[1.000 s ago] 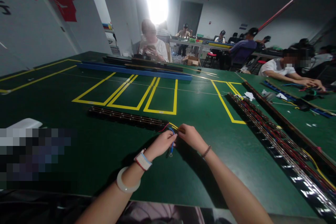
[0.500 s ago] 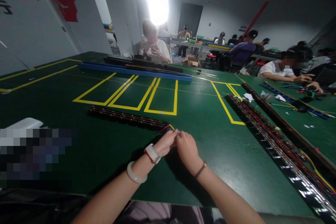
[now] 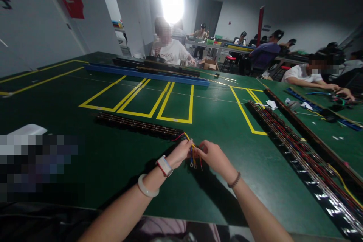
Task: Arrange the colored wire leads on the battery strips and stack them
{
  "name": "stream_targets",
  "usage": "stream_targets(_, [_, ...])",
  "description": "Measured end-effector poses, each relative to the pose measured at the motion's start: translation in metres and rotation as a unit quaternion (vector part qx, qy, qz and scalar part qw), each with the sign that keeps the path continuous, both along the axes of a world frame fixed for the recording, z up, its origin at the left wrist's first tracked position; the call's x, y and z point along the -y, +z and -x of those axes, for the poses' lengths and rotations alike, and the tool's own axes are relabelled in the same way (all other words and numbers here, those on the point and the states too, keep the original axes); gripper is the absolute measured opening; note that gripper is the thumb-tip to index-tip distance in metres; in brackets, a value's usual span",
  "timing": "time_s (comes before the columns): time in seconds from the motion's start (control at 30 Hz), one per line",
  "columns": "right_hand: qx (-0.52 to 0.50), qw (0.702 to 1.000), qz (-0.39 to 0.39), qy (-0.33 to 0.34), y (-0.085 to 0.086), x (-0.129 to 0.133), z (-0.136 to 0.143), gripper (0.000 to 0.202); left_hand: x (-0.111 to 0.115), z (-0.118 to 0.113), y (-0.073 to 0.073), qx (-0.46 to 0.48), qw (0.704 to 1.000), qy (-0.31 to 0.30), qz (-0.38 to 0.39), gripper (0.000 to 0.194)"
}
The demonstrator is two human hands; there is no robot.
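Note:
A long black strip (image 3: 138, 125) with thin metal rods along it lies on the green table, left of my hands. Coloured wires (image 3: 186, 136), yellow, red and blue among them, come out of its right end. My left hand (image 3: 180, 154) is closed around these wires, with ring-ended tips (image 3: 193, 165) hanging below the fingers. Close beside it, my right hand (image 3: 212, 154) pinches at the same wires, its thumb and fingertips together near a red one. The exact grip of the right fingertips is partly hidden.
Several black strips with bundled wires (image 3: 295, 151) run down the right side of the table (image 3: 227, 204). A blue rail (image 3: 147, 75) lies across the back. Yellow tape (image 3: 136, 115) marks rectangles. A person (image 3: 172, 51) sits opposite, another person (image 3: 306, 73) works at right.
My right hand has moved slightly right, away from my left hand, and the ring-ended wire tips now show between them. The left hand stays nearly in place.

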State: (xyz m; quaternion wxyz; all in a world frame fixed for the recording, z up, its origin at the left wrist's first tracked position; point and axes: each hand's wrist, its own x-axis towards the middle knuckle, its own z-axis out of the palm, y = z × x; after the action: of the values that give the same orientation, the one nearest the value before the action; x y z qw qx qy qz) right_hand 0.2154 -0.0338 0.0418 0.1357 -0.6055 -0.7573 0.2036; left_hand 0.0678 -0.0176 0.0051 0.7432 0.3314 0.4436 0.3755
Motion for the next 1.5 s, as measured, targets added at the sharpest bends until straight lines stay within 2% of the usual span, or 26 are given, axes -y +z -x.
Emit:
stream_targets(0.1, [0.001,0.998,0.056,0.037,0.001,-0.003,-0.002,0.024,-0.001,0.002,-0.002,-0.007,1.0,-0.014,-0.013,0.021])
stream_targets(0.17, [0.012,0.997,0.066,0.039,0.004,-0.009,-0.005,0.026,-0.001,0.003,-0.002,-0.014,0.999,-0.026,-0.022,0.024])
stream_targets(0.27, [0.082,0.996,0.028,0.008,0.009,-0.025,-0.011,0.026,0.0,0.006,-0.003,-0.017,0.999,-0.037,-0.028,0.03])
stream_targets(0.43, [0.194,0.979,-0.043,-0.043,0.014,-0.056,-0.013,0.024,-0.002,0.011,-0.005,-0.002,0.998,-0.047,-0.034,0.032])
stream_targets(0.63, [0.22,0.973,-0.037,-0.051,0.003,-0.076,0.001,0.023,-0.003,0.016,-0.007,0.024,0.997,-0.065,-0.026,0.03])
stream_targets(0.8, [0.239,0.969,-0.034,-0.047,-0.009,-0.076,0.003,0.025,-0.003,0.017,-0.007,0.053,0.997,-0.063,-0.01,0.03])
stream_targets(0.97, [0.227,0.962,-0.146,0.028,-0.007,-0.057,-0.009,0.021,-0.004,0.017,-0.007,0.096,0.993,-0.065,0.018,0.024])
stream_targets(1.07, [0.148,0.957,-0.202,0.145,-0.007,-0.039,-0.011,0.023,-0.004,0.017,-0.009,0.112,0.992,-0.056,0.022,0.02])
stream_targets(1.13, [0.113,0.943,-0.211,0.229,-0.008,-0.029,-0.011,0.024,-0.004,0.016,-0.01,0.13,0.99,-0.046,0.02,0.017])
stream_targets(1.2, [0.1,0.931,-0.209,0.282,-0.01,-0.023,-0.01,0.025,-0.005,0.016,-0.009,0.146,0.988,-0.039,0.022,0.014])
stream_targets(1.4, [0.034,0.926,-0.2,0.317,-0.009,-0.03,-0.014,0.026,-0.006,0.019,-0.001,0.179,0.98,-0.068,0.051,0.017])
stream_targets(1.5, [-0.036,0.932,-0.208,0.295,-0.003,-0.039,-0.007,0.027,-0.007,0.021,-0.002,0.198,0.976,-0.072,0.056,0.022])
